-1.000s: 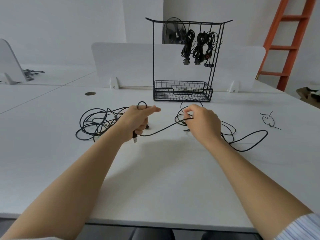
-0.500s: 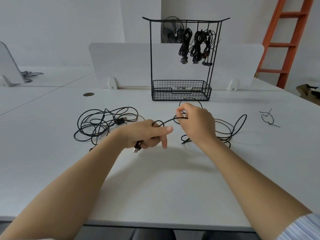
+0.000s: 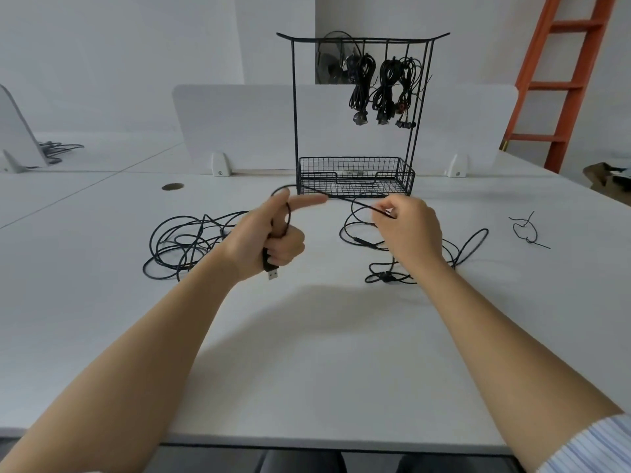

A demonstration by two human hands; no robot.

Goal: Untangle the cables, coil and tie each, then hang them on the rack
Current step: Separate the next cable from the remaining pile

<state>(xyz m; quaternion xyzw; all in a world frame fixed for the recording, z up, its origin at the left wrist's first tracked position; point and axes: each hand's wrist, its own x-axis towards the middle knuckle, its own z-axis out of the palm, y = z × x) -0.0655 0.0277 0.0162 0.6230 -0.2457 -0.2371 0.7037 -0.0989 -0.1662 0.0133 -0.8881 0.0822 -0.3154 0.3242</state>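
Note:
My left hand (image 3: 273,237) grips the USB end of a black cable (image 3: 355,203), its plug (image 3: 272,274) sticking out below my fist and a loop passing over my thumb. My right hand (image 3: 409,233) pinches the same cable further along, and the stretch between my hands is taut above the table. The rest of that cable (image 3: 467,247) lies in loose loops under and right of my right hand. A second tangled black cable (image 3: 177,240) lies left of my left hand. The black wire rack (image 3: 355,107) stands behind, with three coiled cables (image 3: 382,87) hanging from its top bar.
A black twist tie (image 3: 526,230) lies on the white table (image 3: 307,353) at the right. The rack's wire basket (image 3: 355,175) sits at its base. A white divider panel (image 3: 235,124) stands behind, an orange ladder (image 3: 566,80) at far right.
Both hands rose and moved apart, pulling the cable taut between them. The loop on my left hand now passes over the thumb, and the cable's loose loops slid closer to my right hand.

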